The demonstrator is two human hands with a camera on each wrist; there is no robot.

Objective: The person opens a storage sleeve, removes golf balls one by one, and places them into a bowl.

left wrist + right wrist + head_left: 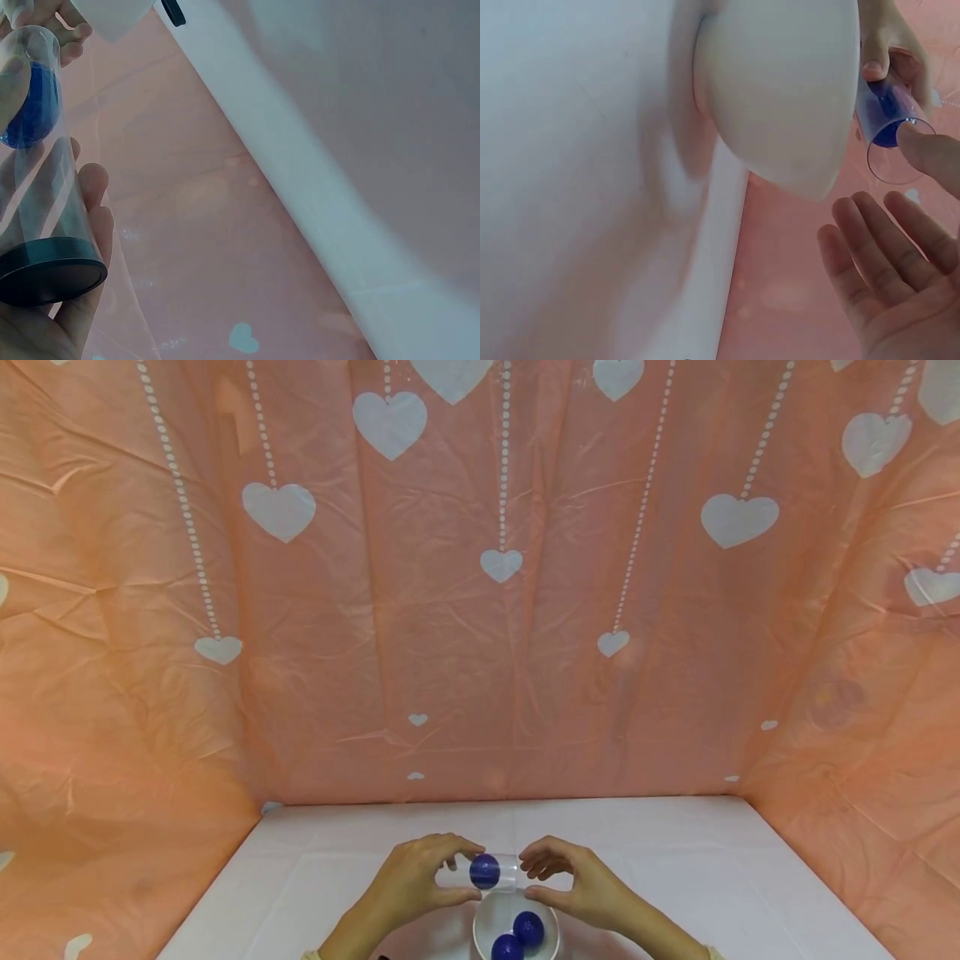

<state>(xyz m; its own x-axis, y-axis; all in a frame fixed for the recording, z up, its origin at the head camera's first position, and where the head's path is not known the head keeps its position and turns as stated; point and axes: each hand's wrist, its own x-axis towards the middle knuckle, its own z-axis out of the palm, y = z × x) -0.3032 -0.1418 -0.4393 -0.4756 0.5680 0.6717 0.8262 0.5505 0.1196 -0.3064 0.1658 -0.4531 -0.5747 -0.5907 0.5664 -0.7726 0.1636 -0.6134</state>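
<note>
My left hand point(408, 877) grips a clear tube point(508, 865) held on its side above the bowl. Inside the tube is a blue ball point(484, 871). In the left wrist view, the tube's black end cap point(52, 279) sits at the palm end. The right hand point(581, 883) is beside the tube's open mouth, its fingers spread and holding nothing. Its thumb point(930, 154) overlaps the clear rim in the right wrist view; whether they touch I cannot tell. Below, a white bowl point(489, 917) holds two blue balls, one point(529, 929) behind the other point(507, 948).
The bowl stands on a white tabletop point(645, 835). Pink sheeting point(450, 652) with white hearts encloses the back and both sides. A small dark object point(174, 10), its kind unclear, shows at the top of the left wrist view.
</note>
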